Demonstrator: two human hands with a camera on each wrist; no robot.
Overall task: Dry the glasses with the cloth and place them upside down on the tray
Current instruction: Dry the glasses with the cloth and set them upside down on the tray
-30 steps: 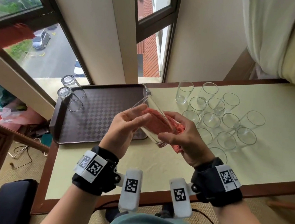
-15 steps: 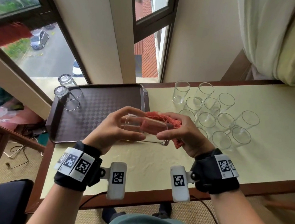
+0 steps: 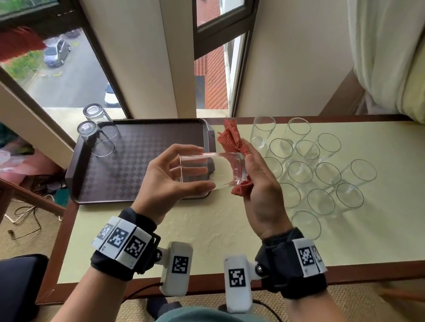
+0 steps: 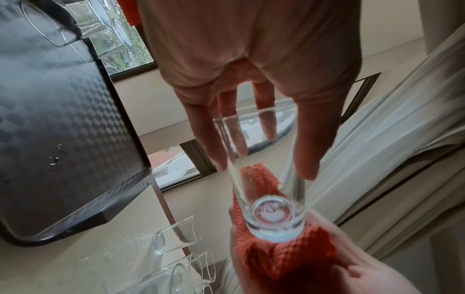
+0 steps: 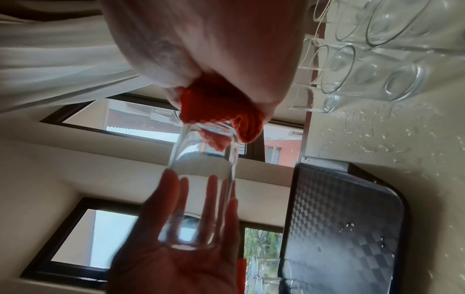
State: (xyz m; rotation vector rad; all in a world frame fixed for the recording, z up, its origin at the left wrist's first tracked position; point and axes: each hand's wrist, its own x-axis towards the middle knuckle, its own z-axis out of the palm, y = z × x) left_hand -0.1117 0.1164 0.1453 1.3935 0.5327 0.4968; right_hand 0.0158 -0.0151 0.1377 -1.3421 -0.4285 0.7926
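From the head view, the left hand (image 3: 171,180) grips a glass (image 3: 210,169) held sideways above the tray's (image 3: 135,154) right edge; the right hand (image 3: 260,190) presses the cloth (image 3: 233,147) against its base. The left wrist view shows the cloth (image 4: 284,258) cupping that base. The right wrist view shows upright glasses (image 5: 377,59) on the surface (image 5: 377,139).

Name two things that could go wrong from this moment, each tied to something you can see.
1. The glass is held sideways in mid-air: the left hand grips the open end, the right hand presses the cloth on its base. It could slip and fall.
2. The upright glasses stand crowded beside the right hand; it might knock them.
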